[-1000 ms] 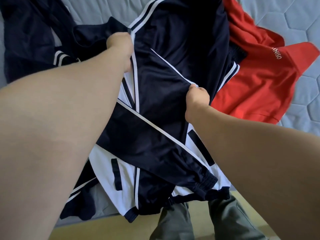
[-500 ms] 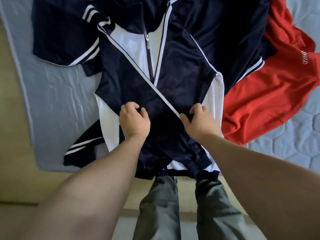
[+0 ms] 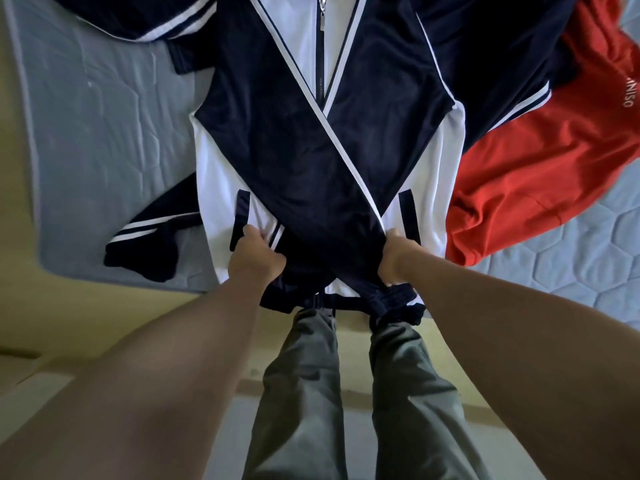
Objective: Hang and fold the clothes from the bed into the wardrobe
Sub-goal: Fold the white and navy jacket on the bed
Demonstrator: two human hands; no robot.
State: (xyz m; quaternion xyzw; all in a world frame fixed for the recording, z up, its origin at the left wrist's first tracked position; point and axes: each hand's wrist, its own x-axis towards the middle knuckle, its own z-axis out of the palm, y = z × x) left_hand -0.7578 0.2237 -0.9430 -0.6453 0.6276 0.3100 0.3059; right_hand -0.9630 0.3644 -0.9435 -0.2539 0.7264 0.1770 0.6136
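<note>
A navy and white zip jacket [image 3: 322, 140] lies flat on the grey mattress [image 3: 104, 133], its two sleeves folded across the front in a cross. My left hand [image 3: 254, 258] grips the jacket's lower edge at the left, beside a pocket. My right hand [image 3: 398, 259] grips the lower edge at the right, where a sleeve cuff ends. The hem hangs over the mattress edge above my legs.
A red garment [image 3: 540, 174] with white lettering lies to the right, partly under the jacket. More navy clothing with white stripes [image 3: 145, 19] lies at the upper left, and another striped piece [image 3: 152, 244] sticks out at the left. The mattress edge runs along a yellowish bed frame [image 3: 104, 317].
Both hands have slid down the jacket from its upper part to its lower edge. The sleeves now lie crossed and smoothed on the front. The view has pulled back from the bed.
</note>
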